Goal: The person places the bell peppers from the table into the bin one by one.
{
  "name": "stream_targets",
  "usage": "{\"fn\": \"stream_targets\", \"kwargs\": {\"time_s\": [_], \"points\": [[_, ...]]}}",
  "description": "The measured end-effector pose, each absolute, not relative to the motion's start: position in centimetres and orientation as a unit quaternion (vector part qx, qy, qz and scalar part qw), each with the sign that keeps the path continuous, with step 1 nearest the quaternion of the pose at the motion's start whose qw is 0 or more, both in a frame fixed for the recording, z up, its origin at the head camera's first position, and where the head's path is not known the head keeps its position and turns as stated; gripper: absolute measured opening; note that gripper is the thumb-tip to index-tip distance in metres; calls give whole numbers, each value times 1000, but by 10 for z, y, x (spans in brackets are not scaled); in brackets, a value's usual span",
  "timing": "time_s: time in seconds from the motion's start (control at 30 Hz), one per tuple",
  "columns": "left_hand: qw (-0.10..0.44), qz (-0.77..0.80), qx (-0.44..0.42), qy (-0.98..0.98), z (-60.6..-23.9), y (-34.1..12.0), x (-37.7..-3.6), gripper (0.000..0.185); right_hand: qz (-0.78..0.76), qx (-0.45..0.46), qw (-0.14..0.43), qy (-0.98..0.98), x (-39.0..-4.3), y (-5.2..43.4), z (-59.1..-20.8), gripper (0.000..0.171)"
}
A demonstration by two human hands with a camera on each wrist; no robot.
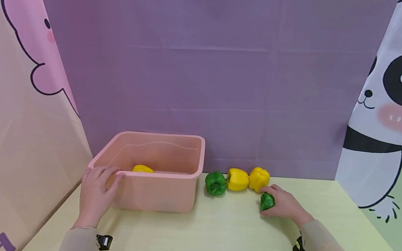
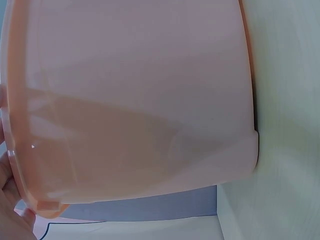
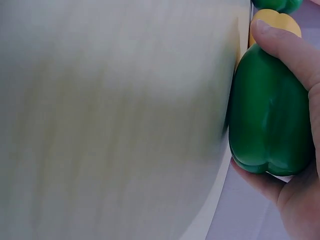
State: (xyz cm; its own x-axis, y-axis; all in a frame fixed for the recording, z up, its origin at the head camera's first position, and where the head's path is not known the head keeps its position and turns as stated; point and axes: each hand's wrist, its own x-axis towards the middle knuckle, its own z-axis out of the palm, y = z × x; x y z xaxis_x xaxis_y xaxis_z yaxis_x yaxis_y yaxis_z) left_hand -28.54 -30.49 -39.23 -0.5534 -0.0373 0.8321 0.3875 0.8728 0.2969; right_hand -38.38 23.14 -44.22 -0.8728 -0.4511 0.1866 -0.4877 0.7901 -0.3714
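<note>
A pink plastic bin (image 1: 158,193) stands at the back left, with part of a yellow bell pepper (image 1: 143,169) showing inside. My left hand (image 1: 97,192) grips the bin's rim at its near left corner; the left wrist view shows some fingers (image 2: 11,192) at that rim. My right hand (image 1: 283,204) holds a green bell pepper (image 3: 270,115), thumb and fingers on opposite sides of it. Left of this hand, two yellow bell peppers (image 1: 238,180) and another green bell pepper (image 1: 215,183) sit in a row beside the bin.
A pale wood-look table (image 1: 201,243) lies under everything. Close behind the bin and peppers hangs a purple cloth (image 1: 207,72). Printed cloth panels stand on both sides, the right one with a panda (image 1: 385,123).
</note>
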Motion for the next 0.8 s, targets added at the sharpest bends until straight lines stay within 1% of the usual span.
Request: {"fn": "stream_targets", "kwargs": {"time_s": [0.47,0.8], "points": [[460,-232,-110,-850,-393,-306,-286,23,215,242,40,-945,-384,231,-447,65],[467,-233,-110,-846,-392,-305,-285,22,232,239,39,-942,-381,230,-439,66]]}}
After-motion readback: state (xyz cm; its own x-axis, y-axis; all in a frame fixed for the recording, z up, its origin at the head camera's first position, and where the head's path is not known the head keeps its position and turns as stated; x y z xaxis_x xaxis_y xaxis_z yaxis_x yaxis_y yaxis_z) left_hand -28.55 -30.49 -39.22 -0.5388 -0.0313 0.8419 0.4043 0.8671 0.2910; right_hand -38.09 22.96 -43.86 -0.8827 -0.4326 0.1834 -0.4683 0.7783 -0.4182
